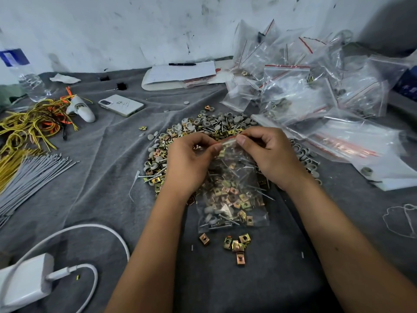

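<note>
A clear zip bag (pixel 232 199) with a red strip at its mouth hangs between my hands, holding brass clip nuts, screws and a few grey caps. My left hand (pixel 187 161) pinches the left end of the bag's top edge. My right hand (pixel 268 154) pinches the right end of that edge between thumb and fingers. Behind the bag lies a heap of loose hardware (pixel 203 129): grey caps, screws and brass clips. Several loose clip nuts (pixel 237 245) lie on the grey cloth below the bag.
Zip bags (pixel 316 91) are piled at the right. A phone (pixel 121 105), water bottle (pixel 24 75), yellow and orange wires (pixel 33 125) and grey cable ties (pixel 33 175) lie left. A white charger (pixel 24 281) with its cable sits front left. Papers with a pen (pixel 182 72) lie at the back.
</note>
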`<state>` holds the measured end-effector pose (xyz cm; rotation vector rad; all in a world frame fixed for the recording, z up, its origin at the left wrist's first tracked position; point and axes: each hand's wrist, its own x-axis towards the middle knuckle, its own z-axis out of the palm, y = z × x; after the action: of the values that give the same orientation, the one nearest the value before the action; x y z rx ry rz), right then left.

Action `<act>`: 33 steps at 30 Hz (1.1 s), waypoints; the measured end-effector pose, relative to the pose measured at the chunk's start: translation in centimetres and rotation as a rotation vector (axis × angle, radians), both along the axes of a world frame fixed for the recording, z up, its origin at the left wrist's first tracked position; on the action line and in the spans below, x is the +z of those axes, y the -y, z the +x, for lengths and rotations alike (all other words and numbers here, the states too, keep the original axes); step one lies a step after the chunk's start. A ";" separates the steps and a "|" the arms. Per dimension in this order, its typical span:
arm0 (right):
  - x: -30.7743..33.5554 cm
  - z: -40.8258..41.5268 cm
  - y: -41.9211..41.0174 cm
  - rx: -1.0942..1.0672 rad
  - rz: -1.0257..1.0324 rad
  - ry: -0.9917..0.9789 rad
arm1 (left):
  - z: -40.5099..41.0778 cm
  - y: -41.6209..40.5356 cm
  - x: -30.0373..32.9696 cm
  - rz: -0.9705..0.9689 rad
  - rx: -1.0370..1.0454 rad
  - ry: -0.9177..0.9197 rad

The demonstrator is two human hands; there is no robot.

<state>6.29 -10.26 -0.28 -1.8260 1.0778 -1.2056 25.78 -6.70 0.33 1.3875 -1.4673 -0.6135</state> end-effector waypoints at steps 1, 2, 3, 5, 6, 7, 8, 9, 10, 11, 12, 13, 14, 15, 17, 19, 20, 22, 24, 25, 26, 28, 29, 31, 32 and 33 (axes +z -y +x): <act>0.0 0.0 0.0 -0.006 -0.007 0.003 | 0.0 0.0 0.0 0.004 -0.005 -0.023; 0.0 0.1 0.0 -0.012 -0.014 0.009 | 0.0 0.0 0.1 0.013 -0.007 -0.046; 0.0 0.1 0.0 -0.019 -0.016 0.017 | 0.0 0.0 0.1 0.023 -0.009 -0.065; -0.1 0.1 0.1 -0.039 -0.014 0.027 | 0.0 0.0 0.1 0.046 -0.009 -0.108; -0.1 0.1 0.1 -0.052 -0.011 0.032 | 0.0 0.0 0.0 0.059 -0.001 -0.139; -0.1 0.0 0.2 -0.066 -0.001 0.046 | 0.2 0.0 0.0 0.066 0.014 -0.169; -0.1 -0.1 0.3 -0.079 0.013 0.070 | 0.4 0.0 0.0 0.065 0.029 -0.198; -0.1 -0.2 0.4 -0.089 0.027 0.097 | 0.5 -0.1 0.0 0.058 0.032 -0.234; -0.1 -0.3 0.4 -0.094 0.036 0.121 | 0.6 -0.1 0.0 0.051 0.025 -0.284; -0.1 -0.3 0.4 -0.092 0.043 0.136 | 0.6 -0.2 0.0 0.048 0.014 -0.332; -0.1 -0.3 0.4 -0.087 0.048 0.144 | 0.6 -0.2 0.0 0.048 0.008 -0.363; -0.2 -0.3 0.5 -0.082 0.055 0.149 | 0.6 -0.2 0.0 0.048 0.007 -0.377; -0.2 -0.2 0.5 -0.079 0.062 0.153 | 0.6 -0.1 -0.1 0.046 0.007 -0.380; -0.2 -0.2 0.5 -0.077 0.066 0.157 | 0.6 -0.1 -0.1 0.044 0.007 -0.382; -0.3 -0.2 0.5 -0.073 0.064 0.165 | 0.6 0.0 -0.2 0.043 0.001 -0.403; -0.3 -0.2 0.5 -0.077 0.065 0.188 | 0.7 0.0 -0.2 0.044 -0.019 -0.453; -0.2 -0.3 0.5 -0.085 0.070 0.210 | 0.7 0.0 -0.2 0.039 -0.021 -0.487; -0.2 -0.4 0.5 -0.095 0.083 0.256 | 0.7 0.0 -0.2 0.034 -0.007 -0.544; -0.2 -0.4 0.5 -0.092 0.091 0.278 | 0.7 0.1 -0.2 0.030 -0.006 -0.557; -0.2 -0.5 0.5 -0.090 0.088 0.278 | 0.7 0.2 -0.2 0.023 -0.004 -0.556; -0.1 -0.4 0.5 -0.088 0.082 0.274 | 0.7 0.3 -0.2 0.014 0.004 -0.553; -0.1 -0.4 0.5 -0.089 0.077 0.271 | 0.8 0.3 -0.2 0.005 0.018 -0.556; -0.1 -0.4 0.5 -0.093 0.078 0.279 | 0.8 0.3 -0.2 0.005 0.013 -0.562; -0.1 -0.5 0.5 -0.110 0.084 0.315 | 0.9 0.2 -0.3 -0.002 -0.012 -0.582; -0.1 -0.6 0.6 -0.119 0.086 0.338 | 0.8 0.2 -0.3 -0.010 -0.017 -0.585; 0.0 -0.6 0.6 -0.119 0.088 0.360 | 0.9 0.3 -0.4 -0.021 -0.015 -0.583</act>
<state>5.64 -10.86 -0.32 -1.4244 1.0237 -1.4649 26.64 -7.00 -0.03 1.0578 -1.0092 -0.9178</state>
